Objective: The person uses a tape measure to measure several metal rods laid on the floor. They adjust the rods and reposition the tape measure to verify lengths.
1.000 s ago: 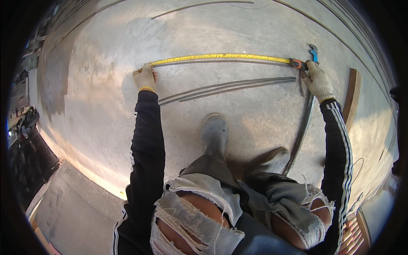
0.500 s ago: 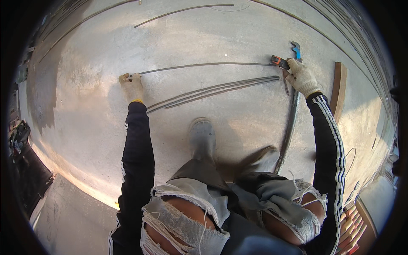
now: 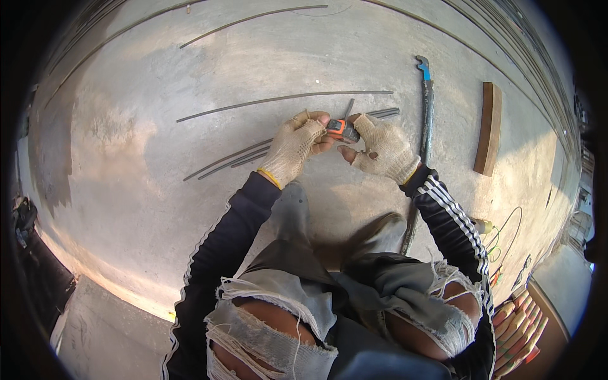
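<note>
A black and orange tape measure [image 3: 342, 131] is between my gloved hands, above the floor. My left hand [image 3: 294, 144] grips its left side, thumb on top and fingers below. At its right edge are the fingers of my right hand [image 3: 385, 149], curled around it with the thumb just below. A short dark rod piece [image 3: 350, 107] sticks up behind the tape measure; what holds it is hidden. Several thin metal rods [image 3: 218, 166] lie bunched under my hands. Beyond them a single thin rod [image 3: 285, 97] lies across the floor.
A long dark bar tool with a blue hooked head [image 3: 425, 82] lies right of my hands. Farther right is a brown rectangular bar [image 3: 488, 130]. More long rods [image 3: 253, 21] lie at the far side. Wooden slats [image 3: 522, 332] and a cable [image 3: 516, 231] are at the lower right.
My left hand has left the single rod's left end and come right to the tape measure. My right hand has brought the tape measure left and nearer, away from the rod's right end.
</note>
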Motion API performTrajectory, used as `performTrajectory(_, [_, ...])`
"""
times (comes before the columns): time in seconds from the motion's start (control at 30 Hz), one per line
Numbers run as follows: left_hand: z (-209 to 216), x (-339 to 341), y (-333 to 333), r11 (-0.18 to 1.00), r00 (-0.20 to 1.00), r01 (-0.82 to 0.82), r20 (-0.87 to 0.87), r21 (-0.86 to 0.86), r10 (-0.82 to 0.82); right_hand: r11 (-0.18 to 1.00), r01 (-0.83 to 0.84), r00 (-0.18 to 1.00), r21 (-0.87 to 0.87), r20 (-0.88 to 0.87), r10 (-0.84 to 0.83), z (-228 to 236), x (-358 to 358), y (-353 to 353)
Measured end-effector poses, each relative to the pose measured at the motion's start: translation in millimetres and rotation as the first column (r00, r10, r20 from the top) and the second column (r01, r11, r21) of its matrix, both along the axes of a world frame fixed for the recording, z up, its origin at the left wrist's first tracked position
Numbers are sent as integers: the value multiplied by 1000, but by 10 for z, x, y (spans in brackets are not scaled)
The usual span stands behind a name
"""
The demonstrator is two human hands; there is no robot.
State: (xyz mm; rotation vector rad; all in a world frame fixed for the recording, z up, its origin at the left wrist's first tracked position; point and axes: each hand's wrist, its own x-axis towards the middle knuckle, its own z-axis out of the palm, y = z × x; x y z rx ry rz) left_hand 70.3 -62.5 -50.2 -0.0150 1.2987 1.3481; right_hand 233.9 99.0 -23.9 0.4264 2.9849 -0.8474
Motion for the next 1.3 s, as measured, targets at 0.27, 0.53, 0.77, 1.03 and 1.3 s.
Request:
performTrajectory(0.27, [-192, 94, -227, 998, 993, -68, 95, 1, 67, 985, -131, 991, 109, -5, 132, -76, -1, -118])
performTrajectory(0.53, [-120, -421, -761, 997, 996, -66, -70, -30, 64, 970, -136, 989, 201, 79, 122, 17, 288, 215])
performTrajectory(0.77, [-472, -2046, -1826, 870, 809, -490, -403, -62, 427, 920, 83, 970, 382, 182, -164, -44, 821, 1315])
performTrajectory(1.03, [-973, -2451, -2087, 800, 727, -574, -559, -175, 399, 924, 145, 961, 354, 171, -216, -175, 674, 1622])
performTrajectory(1.3, [-982, -2325, -1974, 774, 646, -612, -668, -162, 371, 915, 151, 942, 373, 226, -247, -104, 616, 1578])
